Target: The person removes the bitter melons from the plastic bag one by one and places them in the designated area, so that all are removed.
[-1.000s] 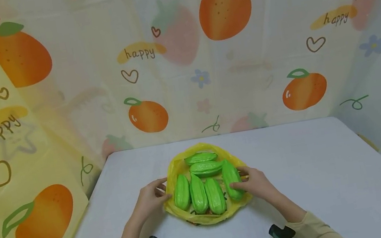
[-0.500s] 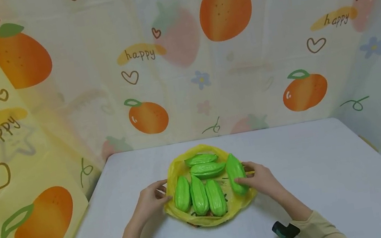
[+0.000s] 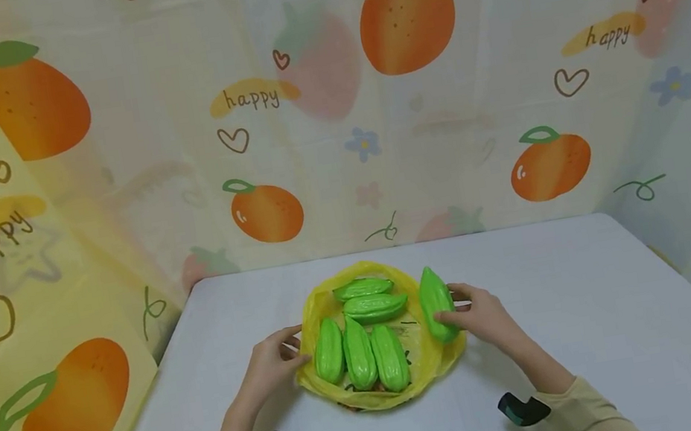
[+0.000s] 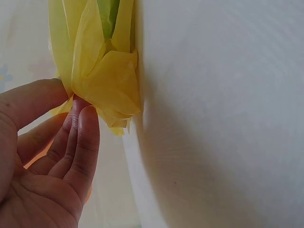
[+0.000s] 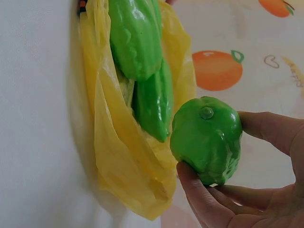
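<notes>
A yellow plastic bag [image 3: 439, 359], its mouth spread wide, lies on the table with several glossy green bitter melons [image 3: 359, 353] inside. My left hand [image 3: 271, 359] pinches the bag's left edge; the left wrist view shows thin yellow plastic [image 4: 107, 85] between thumb and fingertips. With thumb and fingers, my right hand [image 3: 477, 311] grips one bitter melon [image 3: 437, 304] over the bag's right rim. That melon [image 5: 206, 140] points its stem end at the right wrist camera and is apart from the melons [image 5: 137, 42] in the bag.
The white table [image 3: 570, 308] stretches out on both sides of the bag. Behind it hangs a curtain [image 3: 325, 173] printed with oranges. Each wrist wears a small dark camera [image 3: 523, 409].
My right hand has lifted the bitter melon from the bag's right side and carried it up and to the right, over the rim. The left hand keeps its place on the edge.
</notes>
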`<state>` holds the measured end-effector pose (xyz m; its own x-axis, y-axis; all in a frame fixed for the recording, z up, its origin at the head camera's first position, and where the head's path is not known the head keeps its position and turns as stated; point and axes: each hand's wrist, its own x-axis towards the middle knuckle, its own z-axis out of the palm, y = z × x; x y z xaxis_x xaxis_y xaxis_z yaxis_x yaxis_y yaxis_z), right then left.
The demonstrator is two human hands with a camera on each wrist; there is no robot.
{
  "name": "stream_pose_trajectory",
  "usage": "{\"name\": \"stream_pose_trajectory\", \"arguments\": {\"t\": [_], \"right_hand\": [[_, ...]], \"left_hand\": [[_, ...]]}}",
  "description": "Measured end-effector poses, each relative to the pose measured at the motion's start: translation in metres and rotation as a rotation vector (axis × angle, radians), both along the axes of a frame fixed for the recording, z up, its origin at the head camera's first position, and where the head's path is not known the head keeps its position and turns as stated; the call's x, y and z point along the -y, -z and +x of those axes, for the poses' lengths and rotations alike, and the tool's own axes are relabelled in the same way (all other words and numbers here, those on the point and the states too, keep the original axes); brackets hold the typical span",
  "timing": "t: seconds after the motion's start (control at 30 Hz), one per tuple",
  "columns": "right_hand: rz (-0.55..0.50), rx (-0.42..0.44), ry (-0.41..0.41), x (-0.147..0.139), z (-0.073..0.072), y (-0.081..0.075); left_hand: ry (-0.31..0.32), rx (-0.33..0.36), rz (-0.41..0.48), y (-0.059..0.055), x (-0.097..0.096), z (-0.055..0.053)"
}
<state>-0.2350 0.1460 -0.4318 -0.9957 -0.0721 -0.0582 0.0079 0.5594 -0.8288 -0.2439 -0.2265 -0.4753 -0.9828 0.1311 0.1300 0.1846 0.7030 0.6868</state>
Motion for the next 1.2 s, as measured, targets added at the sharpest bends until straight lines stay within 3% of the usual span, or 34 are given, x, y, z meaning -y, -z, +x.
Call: {"name": "stream_pose_trajectory", "arguments": {"t": [0.67,1.2], "right_hand": [[-0.044,0.009,0.037,-0.025,-0.006,-0.001],[-0.015,0.022,0.055,-0.042,-0.009,-0.003]], "left_hand": [[0.000,-0.001,0.003,-0.001,0.000,0.001],[0.004,-0.012,-0.005,0.000,0.000,0.001]]}}
